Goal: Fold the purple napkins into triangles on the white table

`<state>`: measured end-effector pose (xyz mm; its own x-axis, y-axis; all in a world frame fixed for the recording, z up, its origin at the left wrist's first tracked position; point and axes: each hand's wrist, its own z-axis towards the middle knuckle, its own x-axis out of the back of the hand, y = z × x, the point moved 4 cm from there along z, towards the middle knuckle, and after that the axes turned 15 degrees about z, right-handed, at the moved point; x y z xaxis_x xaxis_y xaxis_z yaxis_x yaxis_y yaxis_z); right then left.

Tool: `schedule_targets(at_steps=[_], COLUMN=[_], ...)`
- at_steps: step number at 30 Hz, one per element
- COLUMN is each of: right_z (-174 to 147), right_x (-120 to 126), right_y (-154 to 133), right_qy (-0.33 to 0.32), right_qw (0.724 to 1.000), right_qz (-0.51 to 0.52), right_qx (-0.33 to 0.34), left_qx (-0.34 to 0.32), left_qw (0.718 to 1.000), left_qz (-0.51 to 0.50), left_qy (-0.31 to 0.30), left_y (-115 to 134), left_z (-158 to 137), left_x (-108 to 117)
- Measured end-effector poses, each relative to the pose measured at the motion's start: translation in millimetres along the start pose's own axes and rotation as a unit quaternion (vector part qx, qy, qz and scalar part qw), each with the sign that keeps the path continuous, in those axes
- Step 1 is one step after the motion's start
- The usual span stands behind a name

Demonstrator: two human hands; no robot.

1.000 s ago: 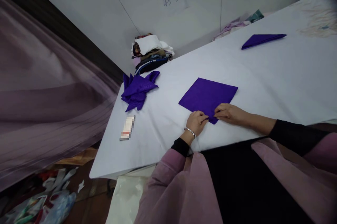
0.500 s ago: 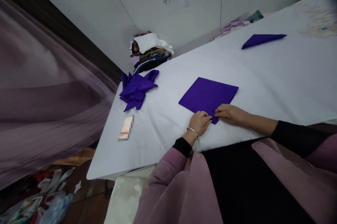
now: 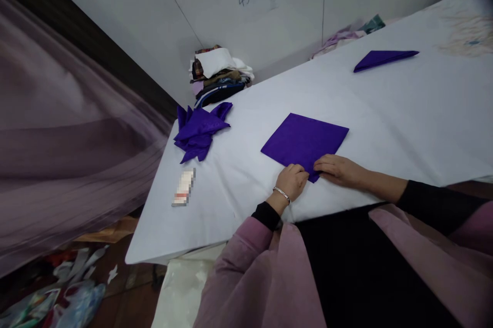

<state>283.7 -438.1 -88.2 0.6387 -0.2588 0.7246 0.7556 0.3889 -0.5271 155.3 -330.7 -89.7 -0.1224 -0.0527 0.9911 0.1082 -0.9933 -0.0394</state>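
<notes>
A purple cloth (image 3: pixel 304 140), folded into a flat diamond, lies on the white-covered table in front of me. My left hand (image 3: pixel 291 182), with a silver bangle at the wrist, is closed on its lower left edge by the near corner. On the other side of that corner my right hand (image 3: pixel 339 170) pinches the cloth, fingers pressed together. The fingertips of both hands partly hide the corner. A loose heap of purple cloth (image 3: pixel 200 133) sits to the left, and a narrow folded purple cloth (image 3: pixel 385 58) rests at the far right.
Folded clothes (image 3: pixel 219 76) are stacked against the wall at the back. A blurred-out small item (image 3: pixel 184 188) lies near the left edge of the white table (image 3: pixel 215 210). Further left hangs a mauve curtain (image 3: pixel 77 128). Plastic bags and scraps (image 3: pixel 73 297) litter the floor.
My fingers have shifted slightly at the near corner; the left fingertips have drawn a little away from the right ones. The cloths stay where they were.
</notes>
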Motion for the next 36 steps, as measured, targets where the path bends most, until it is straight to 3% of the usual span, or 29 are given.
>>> schedule_targets(at_steps=[7,19,29,36], right_z=[0.1,-1.4,-1.1,0.5], right_x=[-4.2,-3.6,-2.4,0.4], right_y=[-0.6,5.2,4.8,1.9], right_qy=[-0.010,-0.012,-0.002,-0.006], right_qw=[0.999,0.998,0.999,1.000], right_qz=[-0.032,-0.060,-0.037,-0.008], right_qx=[0.029,0.004,-0.005,-0.018], left_qx=[0.002,-0.001,-0.001,0.024], left_qw=[1.000,1.000,0.999,0.996], left_qz=[-0.010,-0.002,-0.042,-0.081], left_qy=[0.007,-0.003,0.014,0.022], left_y=[-0.4,0.5,1.3,-1.9], left_z=[0.1,-0.7,-3.7,3.6], left_x=[-0.6,-0.1,6.9,-0.5])
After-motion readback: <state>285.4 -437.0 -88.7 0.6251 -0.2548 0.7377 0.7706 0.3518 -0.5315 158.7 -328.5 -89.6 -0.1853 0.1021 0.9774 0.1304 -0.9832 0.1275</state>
